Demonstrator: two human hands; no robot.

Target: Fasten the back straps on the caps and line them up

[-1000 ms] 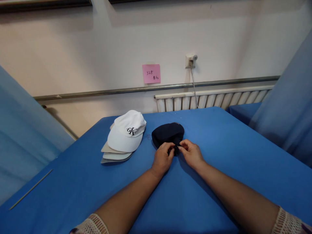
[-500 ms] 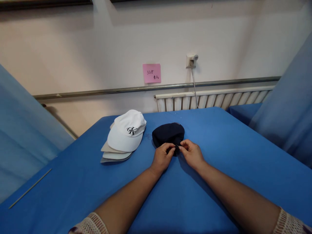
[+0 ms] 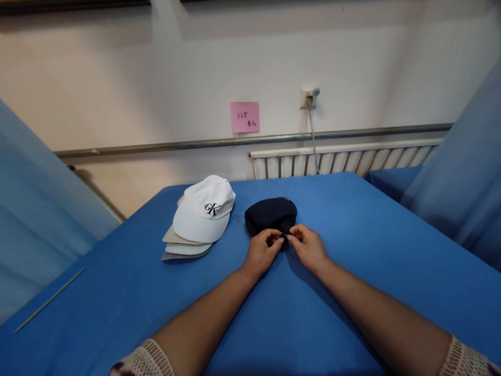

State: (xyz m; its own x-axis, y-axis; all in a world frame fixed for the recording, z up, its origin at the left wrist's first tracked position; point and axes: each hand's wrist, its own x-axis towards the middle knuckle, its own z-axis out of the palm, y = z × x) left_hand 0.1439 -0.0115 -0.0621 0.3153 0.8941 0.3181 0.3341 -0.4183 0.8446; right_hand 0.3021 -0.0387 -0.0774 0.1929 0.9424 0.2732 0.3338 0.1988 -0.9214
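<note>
A dark navy cap [image 3: 269, 215] lies on the blue-covered table, its rounded crown away from me. At its near edge, my left hand [image 3: 263, 249] pinches a small dark part of the cap, seemingly its strap, between thumb and fingers. My right hand [image 3: 307, 245] is closed on the same part from the other side, its fingertips almost touching the left ones. A tiny shiny spot shows between them; the fingers hide most of this part. To the left sits a stack of caps with a white cap [image 3: 203, 209] bearing a black monogram on top.
The blue table cover [image 3: 352, 292] spreads around the caps. A thin stick [image 3: 49, 301] lies at the left. Blue curtains [image 3: 35, 219] hang at both sides. Behind are a radiator [image 3: 344, 159], a rail [image 3: 188, 145], a pink note [image 3: 245, 117] and a socket with a plug [image 3: 309, 98].
My fingertips shift slightly at the cap's near edge while both hands keep their pinch. The navy cap and the stacked caps stay in place.
</note>
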